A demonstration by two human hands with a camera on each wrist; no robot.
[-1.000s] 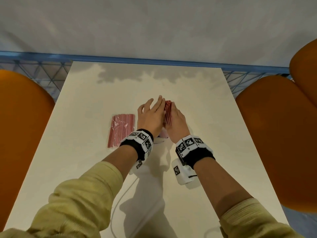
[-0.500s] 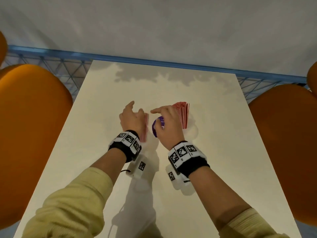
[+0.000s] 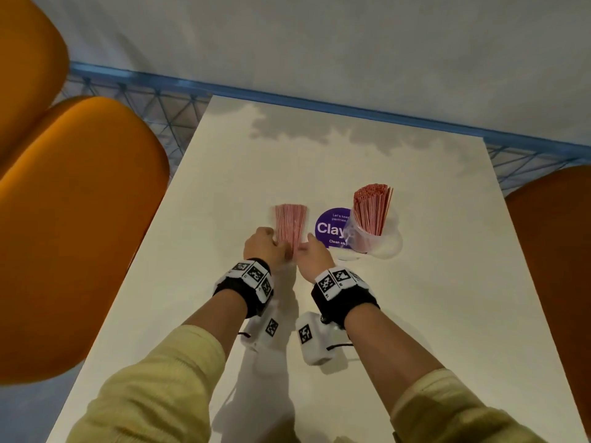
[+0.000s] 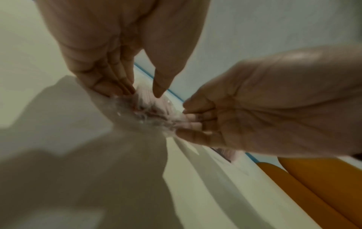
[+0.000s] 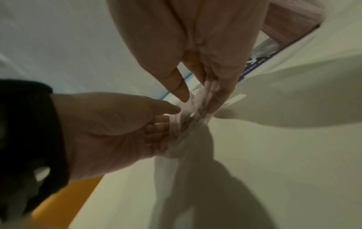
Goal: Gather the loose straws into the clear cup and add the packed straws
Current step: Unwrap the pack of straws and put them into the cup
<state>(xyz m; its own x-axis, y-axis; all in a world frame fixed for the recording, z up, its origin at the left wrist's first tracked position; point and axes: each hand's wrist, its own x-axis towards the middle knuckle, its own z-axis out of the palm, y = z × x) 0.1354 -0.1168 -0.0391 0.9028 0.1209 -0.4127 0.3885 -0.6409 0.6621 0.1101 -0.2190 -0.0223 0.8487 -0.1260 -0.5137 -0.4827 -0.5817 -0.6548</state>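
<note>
Two hands' fingers (image 4: 109, 86) on packed straws (image 3: 290, 223); cup (image 3: 372, 231) head-view only.

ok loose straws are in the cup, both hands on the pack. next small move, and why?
Probably pull the wrapper's near end apart. The left hand and right hand each pinch the near end of the pack, which looks still sealed, while the cup already stands full of loose straws. The pack likely must open first.

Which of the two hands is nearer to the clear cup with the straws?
Right. The right hand is just left of the clear cup, pinching the packed straws; the left hand pinches them on their far side.
</note>
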